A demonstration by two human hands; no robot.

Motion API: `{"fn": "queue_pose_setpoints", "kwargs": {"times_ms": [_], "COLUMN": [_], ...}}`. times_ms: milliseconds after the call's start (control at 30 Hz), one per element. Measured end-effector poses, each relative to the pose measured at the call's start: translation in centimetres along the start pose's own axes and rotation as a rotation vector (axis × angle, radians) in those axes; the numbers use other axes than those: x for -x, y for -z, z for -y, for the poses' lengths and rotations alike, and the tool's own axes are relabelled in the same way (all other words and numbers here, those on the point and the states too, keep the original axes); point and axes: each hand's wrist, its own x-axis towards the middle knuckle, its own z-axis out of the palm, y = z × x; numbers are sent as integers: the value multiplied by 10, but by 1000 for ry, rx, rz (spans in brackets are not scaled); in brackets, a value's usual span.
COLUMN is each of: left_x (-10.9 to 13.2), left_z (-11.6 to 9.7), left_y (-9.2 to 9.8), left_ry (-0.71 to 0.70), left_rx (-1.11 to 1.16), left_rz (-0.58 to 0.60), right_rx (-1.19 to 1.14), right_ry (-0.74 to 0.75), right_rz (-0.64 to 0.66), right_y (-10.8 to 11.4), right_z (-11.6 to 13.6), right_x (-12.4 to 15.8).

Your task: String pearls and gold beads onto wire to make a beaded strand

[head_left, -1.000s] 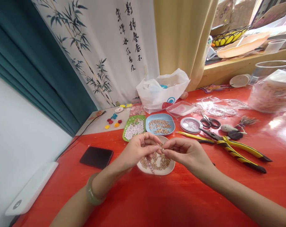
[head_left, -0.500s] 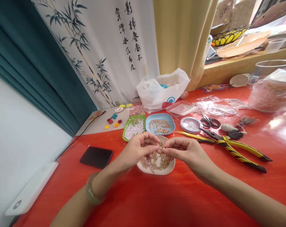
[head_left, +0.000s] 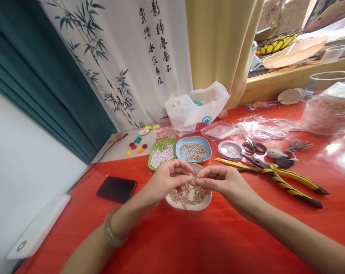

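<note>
Above a cream dish [head_left: 189, 207] of gold beads [head_left: 198, 196], my two hands meet almost fingertip to fingertip. My left hand [head_left: 171, 179] pinches a strand of small beads [head_left: 194, 177] between thumb and fingers; pinkish beads hang below it into the dish. My right hand [head_left: 222, 180] is closed in a pinch on the same strand, at a small pale bead. Behind the dish, a green tray [head_left: 151, 164] holds white pearl beads [head_left: 162, 155], and a blue tray [head_left: 207, 152] holds gold beads. A thread between the fingers is too fine to make out.
A black phone [head_left: 117, 189] lies left of my left forearm. To the right are yellow-black pliers [head_left: 275, 177], yellow tweezers [head_left: 232, 164], scissors [head_left: 254, 146] and a clear spool [head_left: 231, 149]. A white plastic bag [head_left: 195, 112] stands behind the trays on the red table [head_left: 184, 243].
</note>
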Motion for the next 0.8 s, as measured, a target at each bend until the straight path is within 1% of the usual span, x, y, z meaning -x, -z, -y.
{"fn": "queue_pose_setpoints", "kwargs": {"times_ms": [467, 567, 667, 800], "left_x": [-1, -1, -1, -2], "left_z": [2, 1, 1, 2], "left_y": [0, 0, 0, 2], "left_ry": [-6, -8, -33, -68], "left_rx": [-1, -17, -43, -49], "left_rz": [-17, -36, -51, -30], "right_rx": [-46, -116, -233, -415], "right_ry": [-48, -82, -140, -198], "right_rz": [8, 32, 74, 124], "right_y": [1, 2, 4, 5], "right_z": [-2, -2, -3, -7], "right_x": [-2, -3, -5, -6]}}
